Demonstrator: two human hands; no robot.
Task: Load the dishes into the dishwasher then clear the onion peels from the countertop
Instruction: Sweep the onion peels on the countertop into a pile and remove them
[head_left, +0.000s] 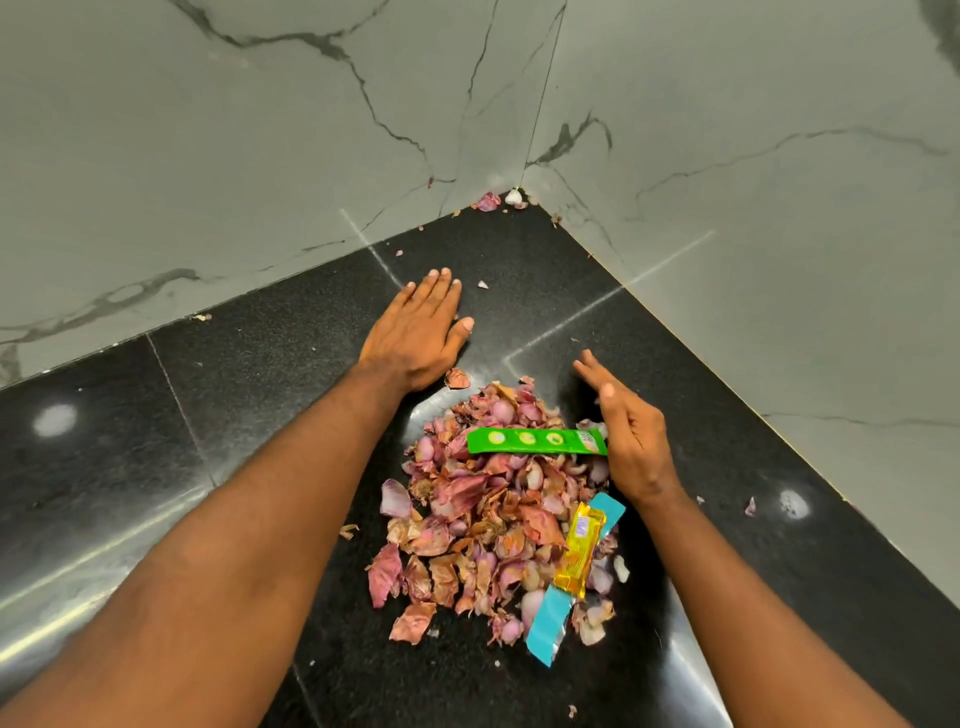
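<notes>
While the left hand (415, 332) lies flat, fingers straight, on the black countertop (249, 384), the right hand (626, 431), fingers relaxed, edges the near onion peels (467, 514), holding nothing; green wrapper (535, 441) atop.

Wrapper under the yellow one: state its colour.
The wrapper is light blue, clearest in the head view.

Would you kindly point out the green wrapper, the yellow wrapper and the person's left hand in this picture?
green wrapper (535, 440): head view, middle of its printed face.
yellow wrapper (577, 553): head view, centre of the packet.
left hand (415, 335): head view, back of the hand, flat on the countertop.
</notes>
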